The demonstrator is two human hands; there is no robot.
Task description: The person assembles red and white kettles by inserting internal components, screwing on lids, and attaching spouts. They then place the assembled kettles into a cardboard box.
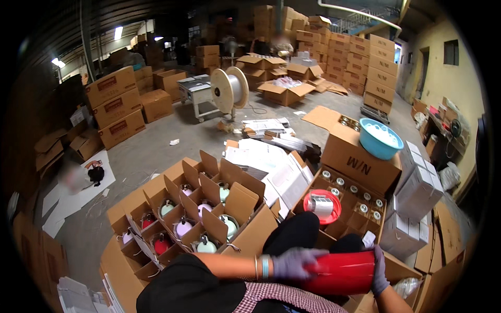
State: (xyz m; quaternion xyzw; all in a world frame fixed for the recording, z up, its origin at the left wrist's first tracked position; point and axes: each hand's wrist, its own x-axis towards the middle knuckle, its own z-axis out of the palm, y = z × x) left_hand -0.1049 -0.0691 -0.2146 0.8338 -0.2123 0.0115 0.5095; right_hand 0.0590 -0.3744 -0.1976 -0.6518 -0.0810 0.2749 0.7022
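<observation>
Across my lap lies a glossy red cylinder (pixel 342 272). My right hand (pixel 380 271), in a grey-purple glove, closes round its right end. Gloved as well, my left hand (pixel 298 263) rests against the left end; motion smears its fingers. Left of my lap is a partitioned carton (pixel 250 240) holding several round-topped vessels in red (pixel 162 244), lilac (pixel 183 228) and mint green (pixel 205 245). In front of my knees, a second carton (pixel 342 182) contains several silver-topped glass jars (pixel 364 208). A red bowl (pixel 330 216) with a white-and-silver labelled piece (pixel 319 205) in it sits on that carton's left side.
A blue basin (pixel 381 138) of pale plastic pieces stands on a carton beyond the jars. White boxes (pixel 417 180) are stacked at right. Folded white cartons (pixel 269 159) lie ahead. Farther back are a cable reel (pixel 229 91), a cart (pixel 197 94) and tall carton stacks (pixel 380 73).
</observation>
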